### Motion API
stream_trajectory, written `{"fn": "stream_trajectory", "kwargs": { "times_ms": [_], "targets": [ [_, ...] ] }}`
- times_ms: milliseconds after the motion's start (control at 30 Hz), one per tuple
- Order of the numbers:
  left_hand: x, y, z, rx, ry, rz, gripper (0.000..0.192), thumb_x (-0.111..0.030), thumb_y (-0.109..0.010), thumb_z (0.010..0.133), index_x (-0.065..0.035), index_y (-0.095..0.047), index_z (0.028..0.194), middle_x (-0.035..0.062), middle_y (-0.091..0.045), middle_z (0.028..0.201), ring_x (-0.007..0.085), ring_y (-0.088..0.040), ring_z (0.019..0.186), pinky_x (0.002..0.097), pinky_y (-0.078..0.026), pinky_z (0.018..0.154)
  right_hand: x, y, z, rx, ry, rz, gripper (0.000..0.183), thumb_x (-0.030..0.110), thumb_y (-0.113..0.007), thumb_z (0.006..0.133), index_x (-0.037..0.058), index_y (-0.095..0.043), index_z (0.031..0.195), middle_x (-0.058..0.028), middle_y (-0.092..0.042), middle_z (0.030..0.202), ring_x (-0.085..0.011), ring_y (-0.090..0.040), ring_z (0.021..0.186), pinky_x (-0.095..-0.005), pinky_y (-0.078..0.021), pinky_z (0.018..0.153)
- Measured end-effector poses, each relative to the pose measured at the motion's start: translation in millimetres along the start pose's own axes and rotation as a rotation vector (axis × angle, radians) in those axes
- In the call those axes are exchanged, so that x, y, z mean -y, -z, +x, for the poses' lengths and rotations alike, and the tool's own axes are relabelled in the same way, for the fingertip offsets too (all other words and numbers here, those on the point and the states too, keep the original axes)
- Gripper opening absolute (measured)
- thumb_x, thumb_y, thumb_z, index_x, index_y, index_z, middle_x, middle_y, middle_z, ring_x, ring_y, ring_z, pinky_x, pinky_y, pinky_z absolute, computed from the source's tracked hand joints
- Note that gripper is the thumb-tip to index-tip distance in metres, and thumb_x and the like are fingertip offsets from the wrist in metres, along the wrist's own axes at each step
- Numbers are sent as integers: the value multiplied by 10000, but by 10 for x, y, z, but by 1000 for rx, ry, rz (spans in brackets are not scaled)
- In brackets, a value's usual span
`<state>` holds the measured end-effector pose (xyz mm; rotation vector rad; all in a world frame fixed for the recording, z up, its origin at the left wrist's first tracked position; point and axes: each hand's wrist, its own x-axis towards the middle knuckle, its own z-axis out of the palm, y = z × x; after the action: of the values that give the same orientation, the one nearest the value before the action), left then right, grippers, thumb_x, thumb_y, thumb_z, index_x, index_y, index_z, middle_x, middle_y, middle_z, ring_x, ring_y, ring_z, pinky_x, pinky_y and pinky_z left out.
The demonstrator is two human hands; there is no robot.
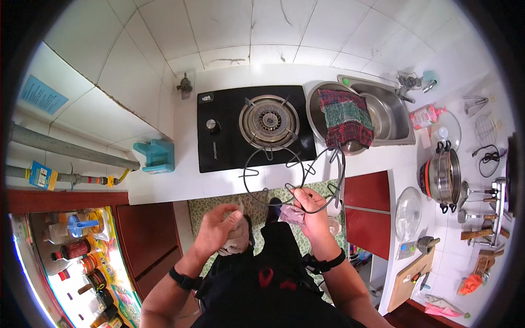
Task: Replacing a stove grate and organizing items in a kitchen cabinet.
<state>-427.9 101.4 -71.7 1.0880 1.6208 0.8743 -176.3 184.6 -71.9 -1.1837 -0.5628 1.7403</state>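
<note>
My right hand grips two black wire pan-support rings, which overlap near my fingers and reach over the counter's front edge. A mauve cloth is bunched against that same hand. My left hand is to the left, its thumb and forefinger parted, with a crumpled greyish-beige cloth in the lower fingers, which are mostly hidden. Beyond both hands lies a black glass gas hob with one round burner. Right of it, a red and green knitted cloth drapes over a metal basin.
A steel sink adjoins the basin. Left of the hob stand a teal plastic holder and a dark small ornament. A stacked steel pot, glass lid and cutting board occupy the right counter. Open bottle shelves are lower left.
</note>
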Motion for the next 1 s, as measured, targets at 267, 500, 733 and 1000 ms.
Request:
{"fn": "stream_trajectory", "kwargs": {
  "times_ms": [267,500,733,1000],
  "targets": [
    [21,-408,287,473,384,-720,424,-345,-591,1053,12,-643,1276,30,-690,998,93,-625,853,263,-533,768,-140,61,92,-28,0,-112,183,155,-689,980,-24,-721,1000,75,-496,651,-18,-399,528,-209,-291,476],
    [91,-757,359,270,372,-773,274,-261,-558,1072,-23,-667,1152,5,-657,863,81,-601,721,245,-512,662,-158,82,159,-43,-16,-111,204,165,-688,983,-25,-725,1051,87,-461,648,-11,-366,535,-211,-269,474],
    [140,-889,494,240,365,-1004,226,-214,-588,1054,-32,-670,1158,43,-703,966,117,-667,818,262,-559,757,-165,161,259,-86,-1,-81,202,168,-705,975,-21,-729,1042,92,-455,647,-12,-348,531,-217,-247,475],
    [134,-858,613,309,368,-1153,243,-191,-607,1037,-31,-679,1206,73,-713,1064,155,-682,874,323,-584,810,-168,189,302,-92,-23,-84,243,189,-691,991,-27,-726,1097,86,-425,637,-23,-333,517,-229,-244,463]
  ]
}}
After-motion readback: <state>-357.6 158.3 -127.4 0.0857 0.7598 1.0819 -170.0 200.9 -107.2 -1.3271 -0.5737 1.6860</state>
